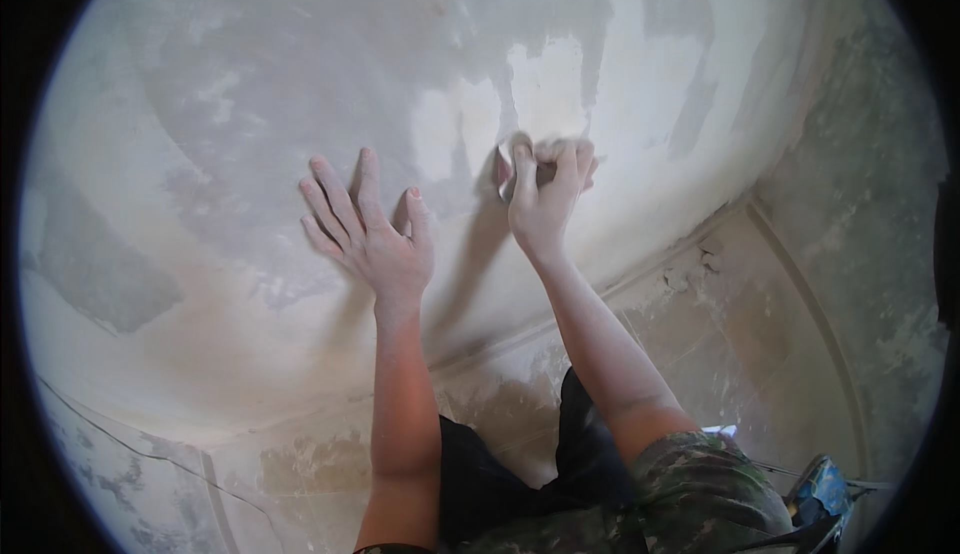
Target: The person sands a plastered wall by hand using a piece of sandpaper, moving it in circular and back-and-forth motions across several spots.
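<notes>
A wall (pixel 285 96) with grey and white patches of filler fills the upper part of the view. My left hand (pixel 375 231) rests on it with fingers spread, holding nothing, its skin pale with dust. To its right, my right hand (pixel 551 186) is closed on a curved sheet of sandpaper (pixel 504 171), pale outside with a reddish inner face, and presses it to the wall just below bright white patches. The fingers of my right hand are slightly blurred, and part of the sheet is hidden under them.
Dusty floor tiles (pixel 525 434) lie below the wall, with crumbs of plaster (pixel 679 276) near its foot. A thin cable (pixel 161 458) runs along the lower left. A blue object (pixel 821 490), not clearly identifiable, is at the lower right. Another patchy wall (pixel 885 254) rises on the right.
</notes>
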The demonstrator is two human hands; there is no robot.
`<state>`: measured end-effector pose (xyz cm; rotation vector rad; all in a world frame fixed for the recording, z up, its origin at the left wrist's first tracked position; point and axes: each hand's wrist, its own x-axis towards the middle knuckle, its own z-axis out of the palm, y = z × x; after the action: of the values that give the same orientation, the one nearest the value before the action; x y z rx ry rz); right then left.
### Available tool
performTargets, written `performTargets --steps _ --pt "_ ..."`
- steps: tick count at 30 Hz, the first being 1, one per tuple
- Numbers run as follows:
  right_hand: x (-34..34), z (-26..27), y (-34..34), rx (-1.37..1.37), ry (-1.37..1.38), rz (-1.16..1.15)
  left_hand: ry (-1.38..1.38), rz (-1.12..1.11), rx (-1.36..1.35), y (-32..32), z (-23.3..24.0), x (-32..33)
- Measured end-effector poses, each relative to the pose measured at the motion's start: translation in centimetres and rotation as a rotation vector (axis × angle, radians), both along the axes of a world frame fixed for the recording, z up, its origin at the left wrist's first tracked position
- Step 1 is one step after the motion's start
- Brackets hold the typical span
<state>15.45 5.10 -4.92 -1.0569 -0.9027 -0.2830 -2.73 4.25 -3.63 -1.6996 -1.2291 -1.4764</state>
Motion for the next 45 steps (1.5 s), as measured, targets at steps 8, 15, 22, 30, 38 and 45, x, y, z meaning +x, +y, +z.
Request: performTargets --steps 8,15,22,30,38,45 --pt "1.9 10.8 1.2 0.085 0.002 -0.072 0.028 -0.004 -0.038 0.7 -0.5 0.1" --pt "4.7 4.3 -3.5 -0.119 0.302 0.489 -0.063 -0.068 -0.013 1.3 -0.6 0.2" --pt "0.2 4.5 -3.8 -0.181 0.081 0.557 -0.084 -0.071 -0.006 2.1 -1.8 1.2" --pt "0.9 0.8 -1.1 0.086 -0.391 0.029 0.002 -0.043 0.025 2.1 -2.0 0.7" --pt "-0.1 3.9 -2.7 0.025 -0.204 0.15 0.002 -0.03 0.008 1.5 -1.5 1.0" --pt "-1.5 3.9 -3.9 -0.289 0.692 0.99 -0.005 -0.055 0.024 1.4 -1.3 1.2"
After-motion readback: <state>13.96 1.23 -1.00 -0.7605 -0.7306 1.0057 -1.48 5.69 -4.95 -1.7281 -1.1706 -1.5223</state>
